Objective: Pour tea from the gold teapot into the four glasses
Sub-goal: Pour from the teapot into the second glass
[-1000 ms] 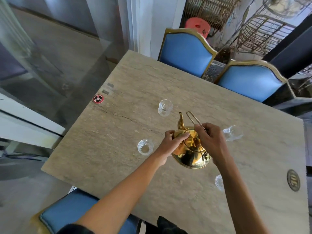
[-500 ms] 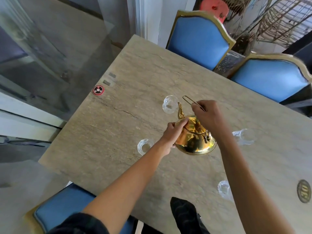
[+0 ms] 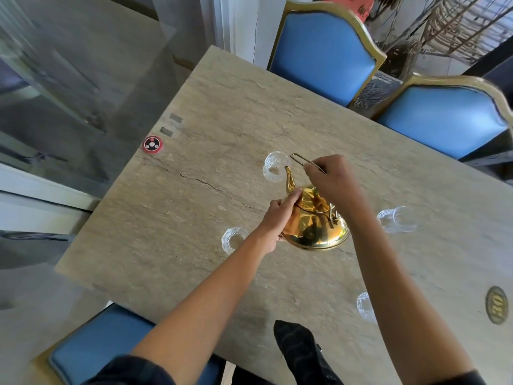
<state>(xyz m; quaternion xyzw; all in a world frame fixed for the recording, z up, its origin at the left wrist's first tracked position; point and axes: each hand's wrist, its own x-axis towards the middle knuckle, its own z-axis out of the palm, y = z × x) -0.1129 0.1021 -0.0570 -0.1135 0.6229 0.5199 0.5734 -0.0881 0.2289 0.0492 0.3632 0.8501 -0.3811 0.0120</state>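
Observation:
The gold teapot (image 3: 316, 226) is held above the stone table (image 3: 211, 218), tilted forward. My right hand (image 3: 334, 180) grips its wire handle from above. My left hand (image 3: 277, 218) presses against the pot's left side with fingers near the lid. The spout tip sits at the rim of the far glass (image 3: 273, 166). Three more clear glasses stand around: one at the left (image 3: 231, 240), one at the right (image 3: 397, 219), one near me (image 3: 365, 307), partly behind my right forearm. I cannot tell whether tea is flowing.
Two blue gold-framed chairs (image 3: 322, 51) (image 3: 444, 118) stand at the table's far side, and another blue chair (image 3: 97, 348) is at the near edge. A red round disc (image 3: 152, 145) lies at the left edge, a brass number plate (image 3: 496, 304) at the right.
The teapot has moved away from me toward the far glass and tipped forward, both hands still on it. Its spout now reaches that glass's rim.

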